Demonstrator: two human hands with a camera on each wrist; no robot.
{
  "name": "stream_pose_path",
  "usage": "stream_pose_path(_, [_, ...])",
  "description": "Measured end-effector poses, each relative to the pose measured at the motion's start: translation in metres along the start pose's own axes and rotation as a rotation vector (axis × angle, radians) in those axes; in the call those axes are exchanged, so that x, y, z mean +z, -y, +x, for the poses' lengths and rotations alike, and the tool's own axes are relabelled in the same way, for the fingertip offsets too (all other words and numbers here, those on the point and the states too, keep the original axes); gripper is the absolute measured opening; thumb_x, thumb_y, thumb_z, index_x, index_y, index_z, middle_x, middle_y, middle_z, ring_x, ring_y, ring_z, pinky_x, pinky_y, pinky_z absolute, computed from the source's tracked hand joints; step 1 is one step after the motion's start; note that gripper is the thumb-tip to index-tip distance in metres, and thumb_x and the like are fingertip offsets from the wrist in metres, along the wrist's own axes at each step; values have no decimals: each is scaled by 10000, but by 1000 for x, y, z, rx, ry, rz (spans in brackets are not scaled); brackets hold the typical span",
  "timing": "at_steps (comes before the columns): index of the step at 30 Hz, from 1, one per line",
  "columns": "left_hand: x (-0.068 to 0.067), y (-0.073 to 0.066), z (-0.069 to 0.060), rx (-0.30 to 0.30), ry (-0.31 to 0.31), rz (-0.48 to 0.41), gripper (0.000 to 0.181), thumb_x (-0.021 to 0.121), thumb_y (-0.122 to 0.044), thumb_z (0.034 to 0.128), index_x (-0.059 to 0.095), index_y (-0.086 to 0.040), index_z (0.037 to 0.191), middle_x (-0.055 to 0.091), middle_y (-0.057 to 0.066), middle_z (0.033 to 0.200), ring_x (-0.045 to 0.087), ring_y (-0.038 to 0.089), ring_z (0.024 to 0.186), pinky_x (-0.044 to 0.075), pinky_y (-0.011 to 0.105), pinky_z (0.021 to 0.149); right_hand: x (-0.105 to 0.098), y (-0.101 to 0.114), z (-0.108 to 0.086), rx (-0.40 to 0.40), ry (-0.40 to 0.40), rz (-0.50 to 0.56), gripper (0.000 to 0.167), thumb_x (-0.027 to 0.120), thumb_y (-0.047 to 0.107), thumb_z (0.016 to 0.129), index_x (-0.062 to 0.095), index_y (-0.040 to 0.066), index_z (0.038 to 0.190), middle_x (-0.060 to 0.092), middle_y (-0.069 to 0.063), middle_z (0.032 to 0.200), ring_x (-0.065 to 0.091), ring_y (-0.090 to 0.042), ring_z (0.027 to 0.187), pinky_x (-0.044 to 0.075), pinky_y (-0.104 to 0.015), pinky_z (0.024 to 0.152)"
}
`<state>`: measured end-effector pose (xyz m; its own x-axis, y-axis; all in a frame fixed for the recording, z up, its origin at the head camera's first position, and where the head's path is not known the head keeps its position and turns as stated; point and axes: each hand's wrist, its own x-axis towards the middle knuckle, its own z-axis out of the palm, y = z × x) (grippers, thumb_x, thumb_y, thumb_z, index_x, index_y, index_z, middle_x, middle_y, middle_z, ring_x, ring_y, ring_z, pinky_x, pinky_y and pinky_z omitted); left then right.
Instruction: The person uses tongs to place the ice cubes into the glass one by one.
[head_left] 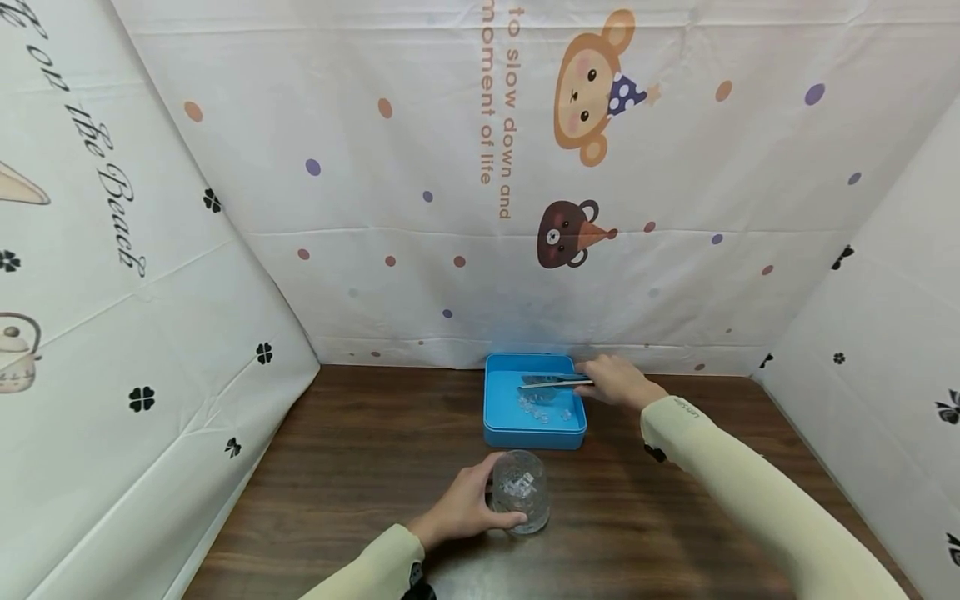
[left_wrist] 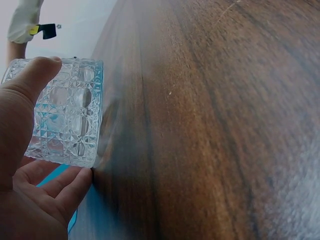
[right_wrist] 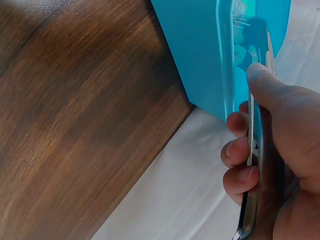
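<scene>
My left hand [head_left: 467, 504] grips a clear patterned glass [head_left: 521, 493] that stands on the table, thumb on one side and fingers on the other. Small clear pieces show inside the glass. In the left wrist view, the cut pattern of the glass [left_wrist: 75, 112] is plain to see. My right hand [head_left: 615, 380] holds metal tongs [head_left: 553, 383] over the blue tray [head_left: 532, 439]. Several clear, ice-like pieces [head_left: 533, 408] lie on the tray floor. The right wrist view shows thumb and fingers around the tongs [right_wrist: 251, 125]; whether their tips hold a piece, I cannot tell.
Dark wood-grain table [head_left: 360, 467] lies around the tray and glass. A white printed cloth [head_left: 420, 283] hangs right behind the tray, with more cloth at the left and right sides.
</scene>
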<state>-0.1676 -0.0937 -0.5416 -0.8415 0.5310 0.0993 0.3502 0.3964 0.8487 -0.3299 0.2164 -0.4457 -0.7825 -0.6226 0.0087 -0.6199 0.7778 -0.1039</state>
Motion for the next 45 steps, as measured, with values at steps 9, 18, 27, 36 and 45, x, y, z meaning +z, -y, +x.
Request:
stream_pose_path(9, [-3,-1,2,23,-4,-13,787,832,-450,862,443,-196,1498,621,19,1352,642,120,1142,561,279,911,1,-7,-2,9,10,21,387,728,225,979,684,-30,1267,667,-21,805,578,-101,621,541,-337,600])
stream_pose_path(18, [-6,-1,4,41,-8,10,793,825,-453,868,437,-178,1503,617,14,1351,635,113,1154,558,285,928,0,-8,-3,15,-1,10,303,739,197,968,712,-7,1191,618,16,740,533,-106,588,493,-302,550])
stream_pose_path(27, [-7,-2,3,37,-12,4,782,830,-442,866,440,-197,1498,619,3,1352,638,124,1154,558,295,926,3,-10,-1,25,-9,3,298,739,215,970,724,3,1178,657,-4,776,539,-114,595,514,-316,561])
stream_pose_path(36, [-7,-5,1,32,-13,-16,787,845,-418,857,443,-207,1500,616,21,1361,643,152,1155,562,303,922,3,-10,-4,17,-19,26,233,738,209,971,741,31,1120,616,26,727,524,-110,579,484,-294,540])
stream_pose_path(45, [-1,0,-1,32,-3,-21,792,830,-436,868,432,-189,1507,623,25,1342,648,105,1117,565,268,887,-8,-10,-14,-1,-83,63,103,712,211,991,704,116,952,567,50,690,509,-99,590,471,-313,566])
